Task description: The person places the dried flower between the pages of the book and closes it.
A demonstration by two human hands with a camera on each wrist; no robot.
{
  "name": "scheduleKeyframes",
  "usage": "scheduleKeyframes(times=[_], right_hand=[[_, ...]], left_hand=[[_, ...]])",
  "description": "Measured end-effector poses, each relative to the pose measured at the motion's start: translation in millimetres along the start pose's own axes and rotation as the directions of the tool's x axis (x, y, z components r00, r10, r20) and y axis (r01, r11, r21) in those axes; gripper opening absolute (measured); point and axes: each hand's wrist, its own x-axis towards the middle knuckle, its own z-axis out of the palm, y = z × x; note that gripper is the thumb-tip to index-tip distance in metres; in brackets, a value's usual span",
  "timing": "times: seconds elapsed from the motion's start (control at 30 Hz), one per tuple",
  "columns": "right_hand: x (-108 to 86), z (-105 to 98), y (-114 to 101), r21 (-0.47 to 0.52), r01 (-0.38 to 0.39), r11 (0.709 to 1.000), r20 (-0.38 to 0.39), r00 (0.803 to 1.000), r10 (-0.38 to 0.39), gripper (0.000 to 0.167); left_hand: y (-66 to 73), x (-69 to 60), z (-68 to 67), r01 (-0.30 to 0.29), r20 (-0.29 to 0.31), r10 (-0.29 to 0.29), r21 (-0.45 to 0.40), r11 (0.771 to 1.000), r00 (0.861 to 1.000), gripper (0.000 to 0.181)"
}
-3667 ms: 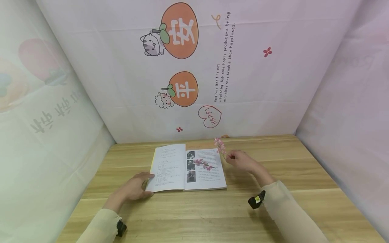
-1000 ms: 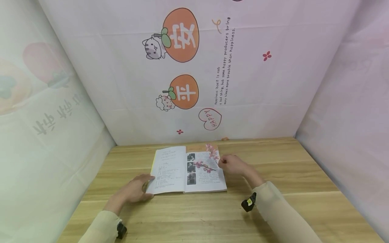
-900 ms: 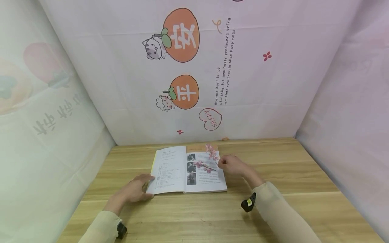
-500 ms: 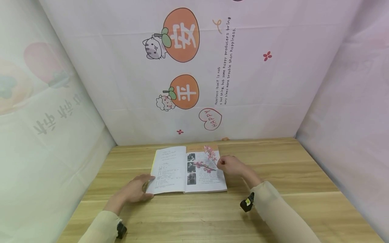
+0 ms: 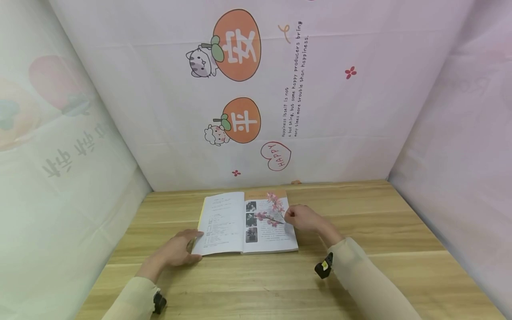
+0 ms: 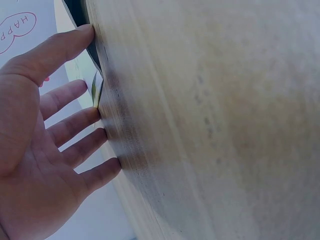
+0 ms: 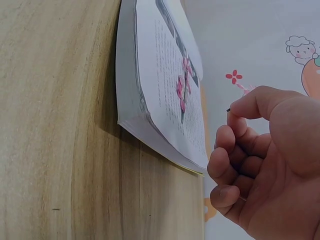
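Note:
An open book [image 5: 224, 222] lies on the table, its left page white and its right page carrying three small photos. One pink flower sprig [image 5: 269, 218] rests on that right page. My right hand [image 5: 305, 218] pinches the stem of a second pink flower sprig [image 5: 276, 202] between thumb and forefinger, its blossoms over the page's upper part. In the right wrist view only the dark stem end pokes out at the fingertips, and most of the held sprig is hidden. My left hand [image 5: 178, 249], fingers extended, touches the book's lower left edge with thumb and forefinger.
The wooden table [image 5: 256, 289] stretches around the book. A white printed cloth [image 5: 328, 146] hangs behind it, with more cloth on both sides. Each wrist wears a small black camera [image 5: 324, 266].
My right hand has moved left with its sprig, from beyond the book's right edge to over the right page. My left hand stays at the book's edge.

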Motion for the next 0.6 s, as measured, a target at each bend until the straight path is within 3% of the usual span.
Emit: scheduleKeyframes(times=[0.6], right_hand=[[1.7,2.7,-4.0,-0.037,-0.035,0.999,0.024,0.999,0.035,0.018]], left_hand=[[-0.8,0.2,-0.4,0.002,0.001,-0.002,-0.016,1.000,1.000,0.076]])
